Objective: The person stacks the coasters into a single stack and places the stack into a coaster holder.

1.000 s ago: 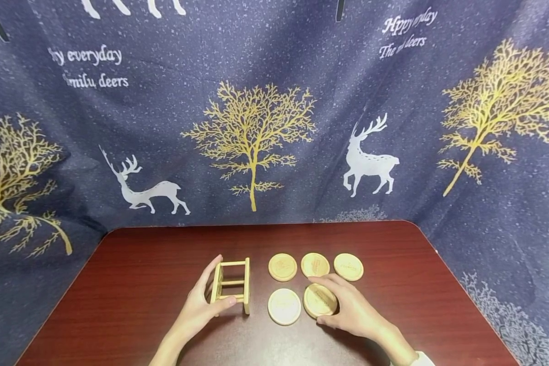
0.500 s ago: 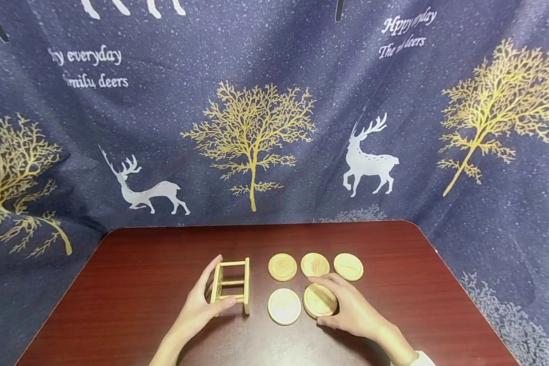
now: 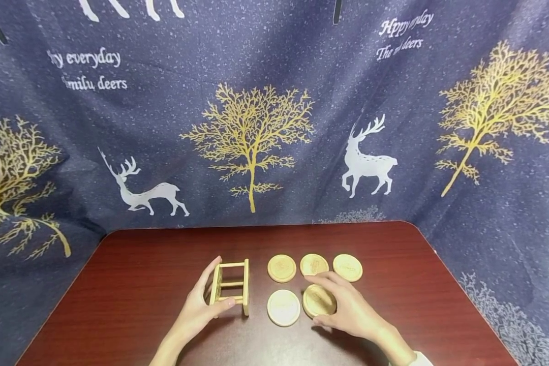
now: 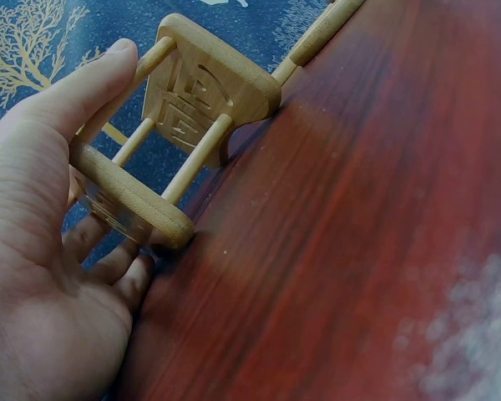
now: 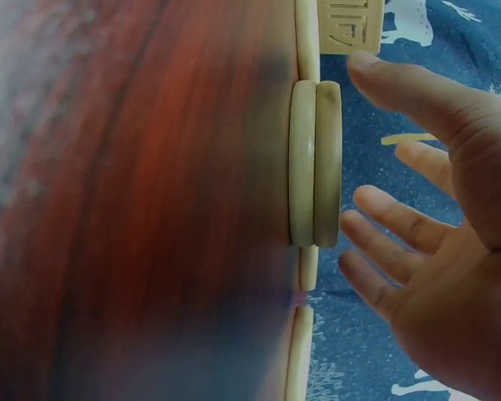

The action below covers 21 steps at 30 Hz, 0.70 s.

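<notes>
Wooden rack [image 3: 232,284], head view: in left hand [image 3: 199,308], its fingers clamped on it, thumb across near end, a finger along left panel.
Stack [image 3: 318,301]: under right hand [image 3: 348,308], thumb at near edge, fingers at far edge; head view can't settle contact.
Loose coaster [image 3: 283,308]: flat on table [image 3: 155,264], between the two hands, just left of right fingers.
Back row: left back coaster [image 3: 281,268], middle back coaster [image 3: 314,264] and right back coaster [image 3: 348,267], all beyond right fingers; middle one nearest the fingertips.
Rack contents: no coaster seen; table shows between rods.
Progress: looks early to me. Done: rack held, coasters laid out. Left: every visible coaster is outside rack, none seen lifted off.

Left wrist, rack: thumb over upper rod, other fingers below and behind near panel. Carved panel [image 4: 209,88] past thumb tip. Again nothing between rods.

Right wrist, stack: two coasters, one on the other, just beside fingertips. Fingers spread apart, no firm hold seen. More coaster edges either side.
</notes>
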Available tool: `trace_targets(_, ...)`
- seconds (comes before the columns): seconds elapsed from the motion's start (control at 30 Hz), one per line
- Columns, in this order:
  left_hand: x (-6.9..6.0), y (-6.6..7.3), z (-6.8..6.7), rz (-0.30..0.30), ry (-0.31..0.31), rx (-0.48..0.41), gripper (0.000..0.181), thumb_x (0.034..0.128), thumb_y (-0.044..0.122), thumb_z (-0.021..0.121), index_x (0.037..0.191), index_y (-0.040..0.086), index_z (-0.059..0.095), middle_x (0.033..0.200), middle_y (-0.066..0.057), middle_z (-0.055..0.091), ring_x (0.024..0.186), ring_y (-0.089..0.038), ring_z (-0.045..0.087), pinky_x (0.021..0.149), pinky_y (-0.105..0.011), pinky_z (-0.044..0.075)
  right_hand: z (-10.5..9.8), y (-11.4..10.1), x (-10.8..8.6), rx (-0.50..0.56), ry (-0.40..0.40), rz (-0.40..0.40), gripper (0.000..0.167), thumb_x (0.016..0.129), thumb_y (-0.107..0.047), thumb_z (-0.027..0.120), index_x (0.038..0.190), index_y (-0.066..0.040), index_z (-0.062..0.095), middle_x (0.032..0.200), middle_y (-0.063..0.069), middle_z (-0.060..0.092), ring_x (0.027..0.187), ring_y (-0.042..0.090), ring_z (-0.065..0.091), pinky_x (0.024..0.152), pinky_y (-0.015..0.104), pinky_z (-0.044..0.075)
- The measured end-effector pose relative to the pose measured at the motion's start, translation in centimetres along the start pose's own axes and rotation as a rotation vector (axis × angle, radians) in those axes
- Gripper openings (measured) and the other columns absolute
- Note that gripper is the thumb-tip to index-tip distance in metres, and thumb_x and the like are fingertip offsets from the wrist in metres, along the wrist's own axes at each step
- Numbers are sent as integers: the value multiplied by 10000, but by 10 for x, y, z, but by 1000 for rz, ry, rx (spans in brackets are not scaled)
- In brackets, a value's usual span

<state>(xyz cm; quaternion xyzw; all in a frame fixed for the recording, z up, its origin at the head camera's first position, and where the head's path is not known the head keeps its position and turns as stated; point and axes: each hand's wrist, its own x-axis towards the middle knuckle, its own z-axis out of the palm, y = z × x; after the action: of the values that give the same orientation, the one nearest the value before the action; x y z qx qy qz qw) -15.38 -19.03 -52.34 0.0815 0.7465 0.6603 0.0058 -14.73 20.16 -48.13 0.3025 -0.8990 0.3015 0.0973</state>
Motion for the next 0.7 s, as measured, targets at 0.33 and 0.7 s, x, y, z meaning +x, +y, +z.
trace_targets(0.33,-1,0,-1,-2,-4,-12,1059,893,59,914,1757,221,322,1711,-159,459,1391,-239,603,951,-280,611,6,-9,7,-24,-9,-14,909,718,-226,1060,1536,-245,664,1412,-98,654,1283,202,642,1047,523,562)
trace_targets(0.7,1,1,0,18,-22,-45,1060,906,24,890,1765,198,293,1694,-190,456,1366,-278,622,953,-311,624,15,-15,15,17,-32,-27,898,728,-183,1051,1535,-217,659,1398,-82,669,1258,211,638,1031,521,575)
